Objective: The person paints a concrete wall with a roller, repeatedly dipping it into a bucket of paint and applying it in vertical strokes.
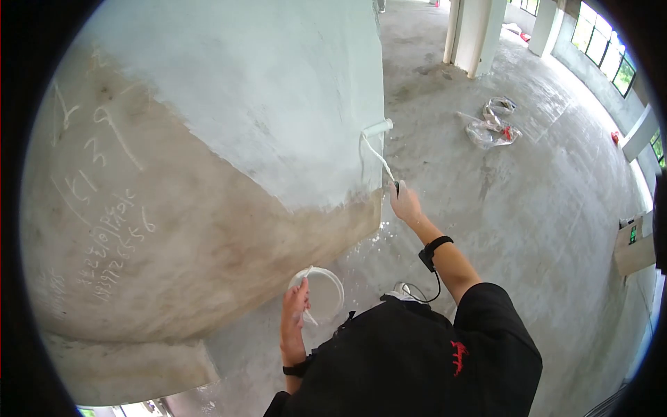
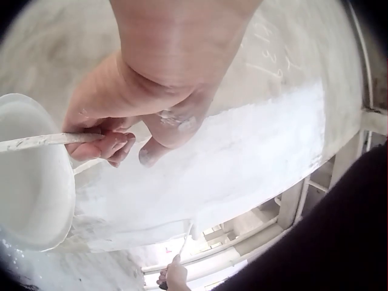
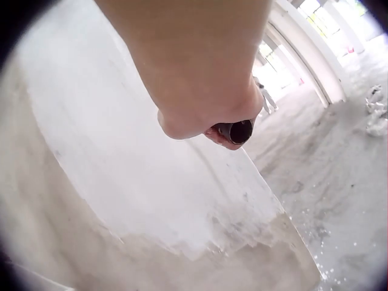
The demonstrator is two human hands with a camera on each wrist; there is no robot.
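Observation:
My right hand (image 1: 406,203) grips the dark handle (image 3: 240,131) of a paint roller, its white sleeve (image 1: 379,128) lying against the right edge of the wall's pale painted part (image 1: 278,90). Below that, the wall is bare brown-grey plaster (image 1: 180,243). My left hand (image 1: 294,306) is at the white bucket (image 1: 341,295), its fingers curled round the bucket's pale handle (image 2: 36,142). In the left wrist view the left hand (image 2: 145,103) has smears of paint near the thumb, and the bucket (image 2: 36,182) hangs beside it. The right wrist view hides the roller's sleeve behind the hand (image 3: 200,103).
Chalk-like writing (image 1: 104,160) marks the bare plaster. Crumpled plastic (image 1: 492,128) lies on the concrete floor (image 1: 445,153) to the right. A cardboard box (image 1: 636,247) stands at the far right. White drops dot the floor by the wall's edge. Columns (image 1: 476,35) and windows stand behind.

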